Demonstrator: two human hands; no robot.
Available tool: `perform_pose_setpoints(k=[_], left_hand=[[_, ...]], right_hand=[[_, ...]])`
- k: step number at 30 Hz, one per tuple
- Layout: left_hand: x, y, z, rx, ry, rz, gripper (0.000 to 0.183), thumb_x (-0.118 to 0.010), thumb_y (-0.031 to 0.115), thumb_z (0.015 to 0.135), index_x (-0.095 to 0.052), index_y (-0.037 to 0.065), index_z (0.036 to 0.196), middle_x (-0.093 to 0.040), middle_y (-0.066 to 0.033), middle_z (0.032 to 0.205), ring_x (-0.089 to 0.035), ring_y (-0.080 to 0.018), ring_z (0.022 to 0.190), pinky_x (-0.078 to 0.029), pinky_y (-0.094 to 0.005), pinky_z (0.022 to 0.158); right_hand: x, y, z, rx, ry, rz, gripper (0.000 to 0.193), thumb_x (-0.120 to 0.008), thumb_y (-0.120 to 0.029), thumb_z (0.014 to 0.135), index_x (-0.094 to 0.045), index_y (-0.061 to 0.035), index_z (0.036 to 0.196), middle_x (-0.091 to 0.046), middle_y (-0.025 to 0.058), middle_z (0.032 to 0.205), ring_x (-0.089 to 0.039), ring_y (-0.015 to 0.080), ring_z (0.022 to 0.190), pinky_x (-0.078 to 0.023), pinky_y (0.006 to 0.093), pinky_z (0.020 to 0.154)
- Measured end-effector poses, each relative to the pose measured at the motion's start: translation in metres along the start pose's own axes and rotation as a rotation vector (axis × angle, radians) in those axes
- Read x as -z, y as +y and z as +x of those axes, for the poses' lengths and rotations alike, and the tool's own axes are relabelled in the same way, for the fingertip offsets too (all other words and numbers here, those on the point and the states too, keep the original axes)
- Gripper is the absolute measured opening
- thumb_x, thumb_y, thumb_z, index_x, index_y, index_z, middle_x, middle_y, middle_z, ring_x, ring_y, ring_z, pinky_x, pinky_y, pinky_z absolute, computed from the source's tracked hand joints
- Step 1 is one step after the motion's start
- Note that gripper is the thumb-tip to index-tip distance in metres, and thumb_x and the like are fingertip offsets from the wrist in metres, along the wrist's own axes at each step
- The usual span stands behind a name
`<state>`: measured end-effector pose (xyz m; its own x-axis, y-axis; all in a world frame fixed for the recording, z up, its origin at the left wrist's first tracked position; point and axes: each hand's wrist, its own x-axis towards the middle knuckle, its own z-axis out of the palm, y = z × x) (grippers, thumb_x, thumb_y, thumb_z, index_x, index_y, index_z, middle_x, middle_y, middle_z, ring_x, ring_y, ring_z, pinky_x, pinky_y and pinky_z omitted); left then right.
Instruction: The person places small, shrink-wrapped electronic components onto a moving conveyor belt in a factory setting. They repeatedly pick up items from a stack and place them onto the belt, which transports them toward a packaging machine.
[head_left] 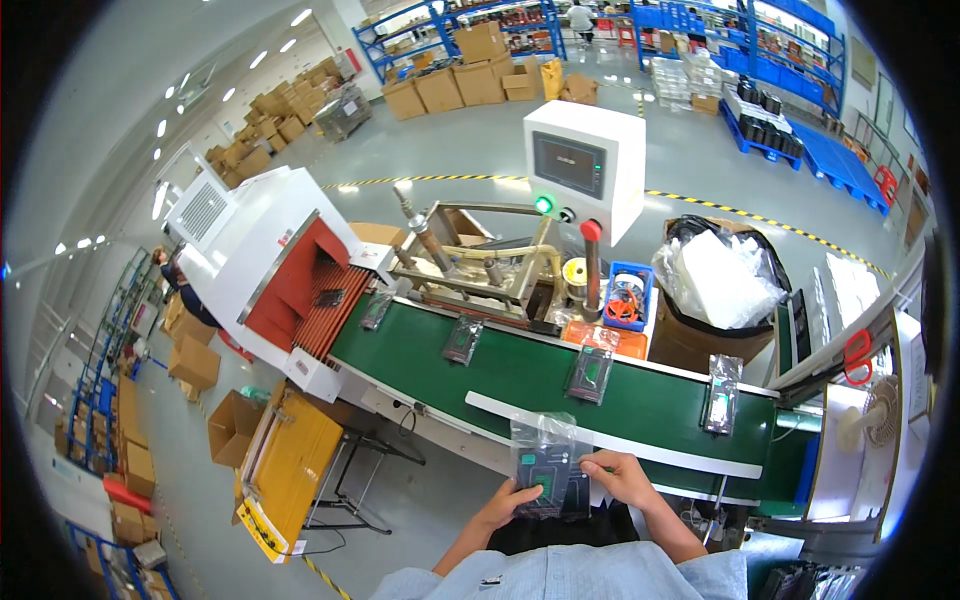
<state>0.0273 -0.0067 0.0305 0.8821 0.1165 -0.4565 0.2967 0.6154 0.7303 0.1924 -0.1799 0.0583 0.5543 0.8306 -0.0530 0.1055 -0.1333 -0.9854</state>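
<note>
In front of my body I hold a flat dark package with green marks in a clear plastic bag (546, 462). My left hand (506, 502) grips its lower left side, thumb on the front. My right hand (622, 479) is closed on its right edge, fingertips at the plastic. The loose upper end of the bag stands up above the package, near the white rail of the green conveyor belt (520, 374). Several similar bagged packages lie spaced along the belt, among them one bagged package (591, 374) just beyond my hands and another bagged package (721, 394) farther right.
At the belt's left end stands a white tunnel machine (262, 240) with a red curtain. Behind the belt are a metal sealing frame (480, 265), a control box (625, 150) and a blue tool bin (628, 283). A yellow table (300, 450) stands lower left, a lined waste carton (700, 345) at right.
</note>
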Motion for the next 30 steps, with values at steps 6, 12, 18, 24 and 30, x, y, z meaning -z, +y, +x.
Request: perform_pose_setpoints(k=[6,12,18,24,30], left_hand=[[-0.01,0.004,0.027,-0.079,-0.038,-0.177,0.051,-0.054,0.011,0.083,-0.036,-0.002,0.128,-0.049,-0.0168,0.123,-0.049,-0.0277,0.114,-0.039,-0.0403,0.097],[-0.027,0.025,0.044,-0.202,-0.012,-0.413,0.05,-0.047,0.023,0.087,-0.035,-0.001,0.13,-0.045,-0.0182,0.128,-0.046,-0.0315,0.117,-0.034,-0.0486,0.099],[-0.014,0.024,0.046,-0.246,0.003,-0.383,0.053,-0.051,0.016,0.081,-0.034,-0.002,0.129,-0.045,-0.0194,0.126,-0.044,-0.0349,0.117,-0.032,-0.051,0.101],[-0.033,0.005,0.047,-0.194,0.122,-0.426,0.05,-0.052,0.011,0.076,-0.041,-0.002,0.123,-0.051,-0.0184,0.118,-0.049,-0.0344,0.112,-0.041,-0.0492,0.094],[-0.031,-0.01,0.047,-0.179,0.169,-0.439,0.053,-0.051,0.007,0.075,-0.038,-0.001,0.126,-0.049,-0.022,0.119,-0.05,-0.0324,0.11,-0.041,-0.0464,0.094]], right_hand=[[0.015,0.006,-0.016,-0.019,0.034,-0.153,0.023,-0.058,-0.02,0.086,-0.063,0.0011,0.095,-0.064,0.0107,0.081,-0.058,0.017,0.07,-0.046,0.0272,0.063],[0.062,0.035,-0.039,-0.193,0.138,-0.091,0.024,-0.057,-0.021,0.087,-0.064,0.001,0.092,-0.062,0.0059,0.074,-0.054,0.0105,0.068,-0.044,0.0263,0.059],[0.203,0.088,-0.074,-0.143,0.756,-0.323,0.017,-0.054,-0.014,0.085,-0.063,0.0002,0.089,-0.061,0.0094,0.073,-0.057,0.0144,0.067,-0.044,0.0286,0.062],[0.34,0.129,-0.115,-0.33,1.116,-0.88,0.014,-0.05,-0.009,0.08,-0.061,-0.0008,0.079,-0.06,0.0194,0.077,-0.058,0.0368,0.077,-0.043,0.045,0.068],[0.383,0.181,-0.108,-0.496,1.029,-1.102,0.013,-0.051,-0.011,0.08,-0.06,-0.0032,0.075,-0.059,0.0191,0.074,-0.057,0.0379,0.076,-0.043,0.0484,0.067]])
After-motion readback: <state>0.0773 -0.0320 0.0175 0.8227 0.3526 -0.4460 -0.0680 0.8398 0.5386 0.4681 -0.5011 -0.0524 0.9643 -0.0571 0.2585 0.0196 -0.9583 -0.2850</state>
